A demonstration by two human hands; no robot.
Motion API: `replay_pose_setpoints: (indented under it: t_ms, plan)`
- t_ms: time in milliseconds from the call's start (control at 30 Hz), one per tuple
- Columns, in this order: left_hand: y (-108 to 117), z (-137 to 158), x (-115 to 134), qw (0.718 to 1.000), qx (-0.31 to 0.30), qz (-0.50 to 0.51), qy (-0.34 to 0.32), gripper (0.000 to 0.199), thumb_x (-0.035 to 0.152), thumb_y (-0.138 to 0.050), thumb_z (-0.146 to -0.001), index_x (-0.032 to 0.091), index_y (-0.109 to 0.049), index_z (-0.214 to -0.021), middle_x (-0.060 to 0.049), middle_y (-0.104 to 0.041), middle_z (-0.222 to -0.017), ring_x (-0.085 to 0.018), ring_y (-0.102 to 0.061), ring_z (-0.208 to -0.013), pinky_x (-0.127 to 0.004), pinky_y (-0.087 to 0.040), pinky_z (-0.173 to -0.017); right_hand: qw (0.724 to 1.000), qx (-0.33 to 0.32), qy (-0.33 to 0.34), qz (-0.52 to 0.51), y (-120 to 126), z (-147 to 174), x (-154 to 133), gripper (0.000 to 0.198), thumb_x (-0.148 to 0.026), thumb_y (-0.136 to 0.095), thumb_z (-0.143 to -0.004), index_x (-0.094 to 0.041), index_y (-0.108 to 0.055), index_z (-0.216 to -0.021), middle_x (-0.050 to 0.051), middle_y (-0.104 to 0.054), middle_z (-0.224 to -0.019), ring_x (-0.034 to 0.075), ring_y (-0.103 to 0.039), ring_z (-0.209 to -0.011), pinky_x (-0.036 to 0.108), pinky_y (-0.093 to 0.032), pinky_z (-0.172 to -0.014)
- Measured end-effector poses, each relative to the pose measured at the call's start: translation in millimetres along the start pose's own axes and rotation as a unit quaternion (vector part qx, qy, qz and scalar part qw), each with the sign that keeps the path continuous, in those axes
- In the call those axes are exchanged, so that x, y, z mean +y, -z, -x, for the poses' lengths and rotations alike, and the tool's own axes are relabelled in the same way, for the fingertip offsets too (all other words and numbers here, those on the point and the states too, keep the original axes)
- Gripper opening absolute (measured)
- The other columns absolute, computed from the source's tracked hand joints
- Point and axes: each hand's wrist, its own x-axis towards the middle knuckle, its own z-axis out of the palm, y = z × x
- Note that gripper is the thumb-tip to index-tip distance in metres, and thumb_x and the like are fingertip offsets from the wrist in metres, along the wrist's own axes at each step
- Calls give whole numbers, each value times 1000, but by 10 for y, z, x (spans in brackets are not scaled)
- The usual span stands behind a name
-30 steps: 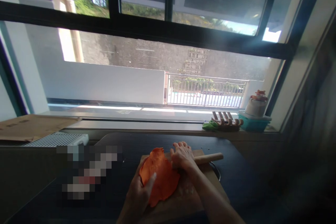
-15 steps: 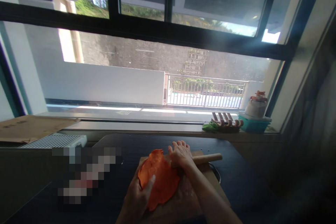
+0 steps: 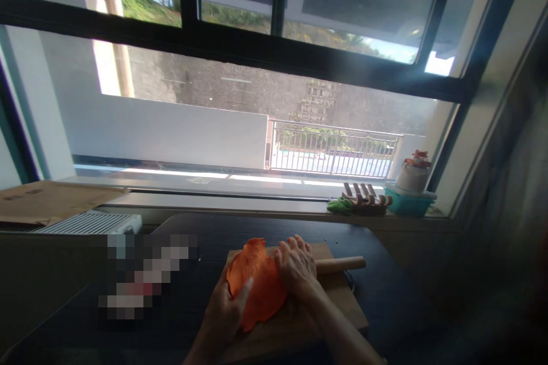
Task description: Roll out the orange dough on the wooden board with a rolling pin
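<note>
On the far left a flat sheet of cardboard (image 3: 47,201) lies on the ledge, with a white ribbed tray (image 3: 92,222) just in front of it; whether anything sits in that tray I cannot tell from here. A blurred patch covers part of the dark table (image 3: 385,291) beside it.

The left hand (image 3: 226,313) comes next, its grip closed on the near left edge of the orange dough (image 3: 259,285), thumb on top, lifting that side a little off the wooden board (image 3: 338,308). The dough lies on the left half of the board, a thin uneven sheet, its far edge curled up. The right hand (image 3: 297,265) rests palm down on the rolling pin (image 3: 340,264), fingers spread over it and pressing at the dough's right edge; only the pin's right handle shows past the hand.

To my eye this step goes well with even pressure across the pin, short strokes from the middle outward, and the left hand turning the sheet often so it neither sticks nor thins unevenly; the ragged edge suggests care near the rim.

Further right on the windowsill lie something green (image 3: 338,205), a wooden rack (image 3: 367,198), then a teal box (image 3: 409,202) with a white pot (image 3: 411,175) standing on its lid; the contents of both are hidden
</note>
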Motion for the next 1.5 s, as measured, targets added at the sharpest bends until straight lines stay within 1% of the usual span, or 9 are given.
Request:
replay_pose_setpoints:
  t_ms: [233,567,733,900,967,1100,1233,1333,1500]
  plan:
    - [2,6,-32,1000,13,2,0,58,42,-59,-72,15,-55,-123,-15,-62,-129,-32,-55,-124,-45,-41,-108,998,-52,-30,-7,-22,-622,-22,41,-44,-36,-96,-21,-63,-116,12,-59,-126,29,-44,-125,46,-32,-100]
    - [8,28,58,1000,6,-6,-5,46,39,-60,-73,18,-61,-115,-10,-68,-118,-31,-53,-127,-42,-41,-109,1000,-24,6,10,40,24,-13,37,-41,-33,-98,-25,-65,-107,8,-60,-123,26,-36,-131,43,-24,-106]
    - [0,17,1,1000,9,1,-21,54,38,-60,-74,19,-55,-125,-10,-62,-130,-30,-54,-126,-43,-39,-110,999,-41,-11,5,20,-319,-24,40,-43,-32,-98,-24,-66,-106,10,-61,-122,28,-41,-126,43,-32,-99]
    - [8,20,0,999,16,32,-30,54,38,-62,-73,21,-56,-124,-8,-57,-136,-28,-51,-130,-37,-42,-108,997,-69,-26,0,25,-607,-47,42,-43,-33,-98,-21,-66,-109,13,-61,-121,29,-46,-121,45,-35,-96]
    - [24,39,39,998,9,60,-13,52,39,-64,-72,20,-59,-120,-9,-62,-130,-29,-56,-123,-37,-49,-101,998,-58,-19,0,35,-499,-52,42,-43,-32,-98,-22,-67,-106,11,-62,-119,28,-46,-121,44,-36,-96]
    - [46,88,110,992,-55,112,35,51,40,-66,-73,16,-60,-117,-11,-72,-110,-31,-68,-103,-36,-58,-82,1000,-18,-3,3,27,-4,-36,38,-38,-32,-99,-25,-67,-103,8,-60,-125,26,-39,-129,42,-28,-105]
    - [20,145,128,986,-101,128,32,55,42,-65,-75,14,-57,-122,-12,-71,-113,-30,-67,-106,-37,-56,-87,1000,17,3,-8,-22,262,2,38,-33,-29,-100,-27,-64,-113,4,-50,-140,22,-28,-138,40,-17,-112]
    - [-9,163,98,990,-102,102,10,61,41,-67,-71,17,-55,-126,-11,-68,-122,-30,-64,-113,-37,-54,-94,1000,24,-7,-2,-29,48,11,36,-34,-33,-99,-24,-62,-119,7,-47,-142,24,-29,-138,39,-19,-111]
    - [8,97,-53,1000,2,8,19,59,43,-66,-67,18,-58,-120,-9,-71,-116,-30,-64,-112,-37,-52,-96,1000,-7,-28,-12,21,-461,20,34,-34,-34,-99,-22,-65,-106,9,-62,-118,24,-54,-111,34,-38,-91]
